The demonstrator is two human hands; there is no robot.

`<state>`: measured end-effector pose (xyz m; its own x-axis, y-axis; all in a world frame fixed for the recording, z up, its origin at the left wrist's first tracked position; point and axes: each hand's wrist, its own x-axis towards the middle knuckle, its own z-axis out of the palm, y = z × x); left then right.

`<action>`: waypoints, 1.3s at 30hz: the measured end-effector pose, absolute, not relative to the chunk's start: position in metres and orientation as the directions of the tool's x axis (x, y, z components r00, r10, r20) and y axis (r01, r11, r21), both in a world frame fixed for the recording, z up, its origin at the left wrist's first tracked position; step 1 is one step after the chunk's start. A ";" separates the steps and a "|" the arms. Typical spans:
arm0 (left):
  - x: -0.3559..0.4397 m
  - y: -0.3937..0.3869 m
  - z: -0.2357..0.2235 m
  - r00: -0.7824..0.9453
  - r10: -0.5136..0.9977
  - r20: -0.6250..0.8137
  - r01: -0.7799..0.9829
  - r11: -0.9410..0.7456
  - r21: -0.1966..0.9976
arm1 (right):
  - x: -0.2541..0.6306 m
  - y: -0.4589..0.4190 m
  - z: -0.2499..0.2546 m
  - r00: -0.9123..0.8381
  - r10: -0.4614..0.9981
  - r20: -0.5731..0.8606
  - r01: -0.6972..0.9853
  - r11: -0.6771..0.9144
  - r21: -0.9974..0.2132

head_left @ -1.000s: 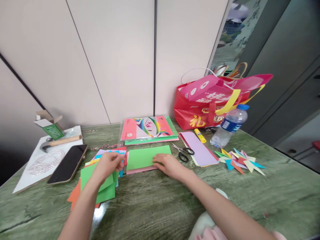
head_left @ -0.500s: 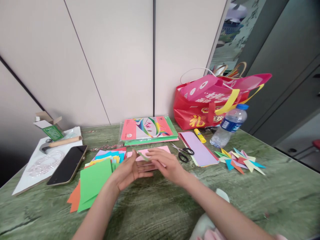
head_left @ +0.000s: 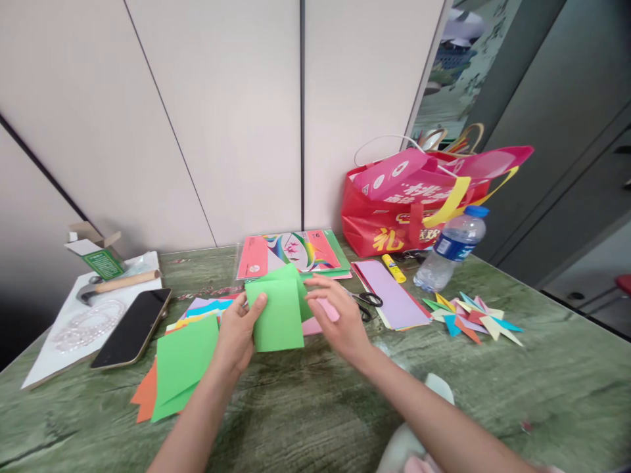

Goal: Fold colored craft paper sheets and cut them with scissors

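Note:
My left hand (head_left: 237, 334) grips a green paper sheet (head_left: 277, 311) by its left edge and holds it upright above the table, folded over at its far side. My right hand (head_left: 340, 316) is at the sheet's right edge, fingers bent around the fold. Under the sheet lies a pink paper (head_left: 320, 315). To the left sits a fanned pile of coloured sheets (head_left: 186, 355) with a green one on top.
On the green marble table (head_left: 315, 407) are a pack of coloured paper (head_left: 290, 253), scissors (head_left: 367, 301), a lilac paper stack (head_left: 394, 301), a glue stick (head_left: 394, 268), a water bottle (head_left: 451, 249), a red bag (head_left: 419, 197), folded paper stars (head_left: 473, 315), a phone (head_left: 133, 328) and a hammer (head_left: 118, 286).
The green sheet lay flat on the pink paper under my right hand. Both hands lifted it from the table, and it now stands folded between them. My left hand left the pile.

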<state>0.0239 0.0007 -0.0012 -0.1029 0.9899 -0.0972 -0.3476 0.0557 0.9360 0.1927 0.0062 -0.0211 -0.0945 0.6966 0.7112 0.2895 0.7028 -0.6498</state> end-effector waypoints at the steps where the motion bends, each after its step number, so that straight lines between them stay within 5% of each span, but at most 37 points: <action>1: 0.024 0.001 -0.001 -0.124 0.988 -0.091 -0.336 0.045 0.941 | 0.192 0.007 -0.022 -0.024 0.759 0.650 0.213 0.639 -0.739; 5: 0.027 -0.001 -0.002 -0.143 0.988 -0.061 -0.198 0.032 0.980 | 0.188 0.008 -0.024 -0.045 0.926 0.376 -0.145 0.366 -0.919; 9: 0.031 -0.004 -0.002 -0.090 0.996 -0.013 -0.048 0.009 0.999 | 0.186 0.006 -0.022 -0.094 0.966 0.240 -0.180 0.221 -0.958; 15: 0.020 -0.007 0.014 0.031 0.975 0.220 0.140 -0.222 0.965 | 0.191 0.007 -0.022 -0.077 0.957 0.280 -0.173 0.264 -0.949; 19: 0.011 -0.006 0.014 0.009 0.967 0.254 0.340 -0.242 0.909 | 0.193 0.008 -0.023 -0.114 0.953 0.282 -0.113 0.269 -0.956; 32: 0.022 -0.010 0.009 -0.071 0.941 0.331 0.375 -0.282 0.883 | 0.195 0.008 -0.024 -0.056 0.930 0.364 0.116 0.368 -0.922; 39: 0.027 -0.013 0.015 -0.118 0.956 0.269 0.294 -0.225 0.929 | 0.194 0.006 -0.021 -0.010 0.937 0.348 0.088 0.347 -0.934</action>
